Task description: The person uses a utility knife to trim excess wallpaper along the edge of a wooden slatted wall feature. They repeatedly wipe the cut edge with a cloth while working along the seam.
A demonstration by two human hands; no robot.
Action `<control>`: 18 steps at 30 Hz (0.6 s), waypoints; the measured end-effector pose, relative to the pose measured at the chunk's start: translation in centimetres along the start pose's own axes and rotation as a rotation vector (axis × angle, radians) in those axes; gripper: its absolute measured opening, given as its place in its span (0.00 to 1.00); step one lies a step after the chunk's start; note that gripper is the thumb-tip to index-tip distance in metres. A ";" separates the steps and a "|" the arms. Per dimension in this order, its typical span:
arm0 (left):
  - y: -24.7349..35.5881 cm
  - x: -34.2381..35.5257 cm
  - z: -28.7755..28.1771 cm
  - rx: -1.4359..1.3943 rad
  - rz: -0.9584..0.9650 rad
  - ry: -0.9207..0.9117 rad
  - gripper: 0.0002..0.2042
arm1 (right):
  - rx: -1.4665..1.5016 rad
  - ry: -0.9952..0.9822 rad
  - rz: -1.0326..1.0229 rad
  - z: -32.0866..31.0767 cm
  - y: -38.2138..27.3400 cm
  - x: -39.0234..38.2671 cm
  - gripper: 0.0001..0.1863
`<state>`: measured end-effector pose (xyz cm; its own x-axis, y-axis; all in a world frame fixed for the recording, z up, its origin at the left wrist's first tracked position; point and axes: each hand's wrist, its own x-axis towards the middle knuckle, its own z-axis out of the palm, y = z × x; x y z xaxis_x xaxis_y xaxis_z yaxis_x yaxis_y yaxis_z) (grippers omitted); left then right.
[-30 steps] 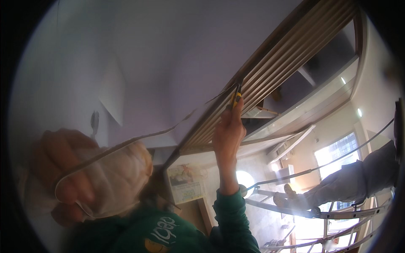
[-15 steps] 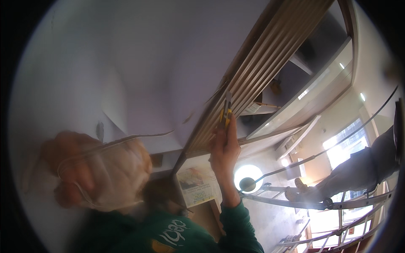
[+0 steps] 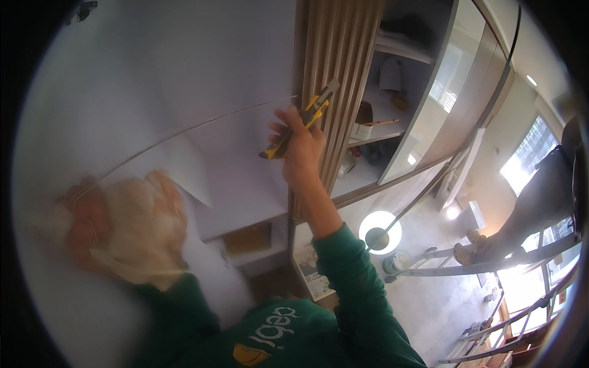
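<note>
Our right grip (image 3: 305, 153) clasps the knife (image 3: 314, 113) blade-outward, likely for safety; our left grip (image 3: 91, 219) pinches a thin strip (image 3: 184, 130)

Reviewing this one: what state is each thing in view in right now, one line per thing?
Knife: gripped in the right hand, tip angled up.
Strip: curving from the left hand, which is blurred.
Shelves: open-fronted, holding things.
Ladder: set up, another person's feet at its rail.
Ceiling light: lit.
</note>
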<state>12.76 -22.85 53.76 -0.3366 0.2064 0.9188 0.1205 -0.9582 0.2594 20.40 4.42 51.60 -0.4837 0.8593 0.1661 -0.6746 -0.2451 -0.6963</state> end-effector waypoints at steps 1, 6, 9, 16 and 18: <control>0.1 -0.1 0.2 -0.007 -0.002 0.005 0.09 | 0.012 -0.015 0.003 0.5 0.0 0.3 0.12; 0.5 -0.5 1.0 -0.014 -0.012 0.009 0.09 | -0.004 -0.089 0.015 1.7 0.1 1.3 0.06; 1.3 -0.8 1.1 0.003 -0.015 0.019 0.08 | 0.047 -0.058 0.082 3.1 0.0 0.1 0.04; 3.6 -0.9 1.4 0.001 0.024 0.002 0.08 | 0.001 -0.147 -0.006 4.0 -0.9 -0.6 0.05; 4.7 -1.0 1.4 0.010 0.041 -0.004 0.07 | -0.004 -0.164 -0.011 4.4 -1.6 -1.3 0.05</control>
<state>14.98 -27.27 54.52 -0.3273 0.1683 0.9298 0.1432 -0.9638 0.2249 19.66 1.70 55.53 -0.5611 0.7772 0.2847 -0.6780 -0.2343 -0.6967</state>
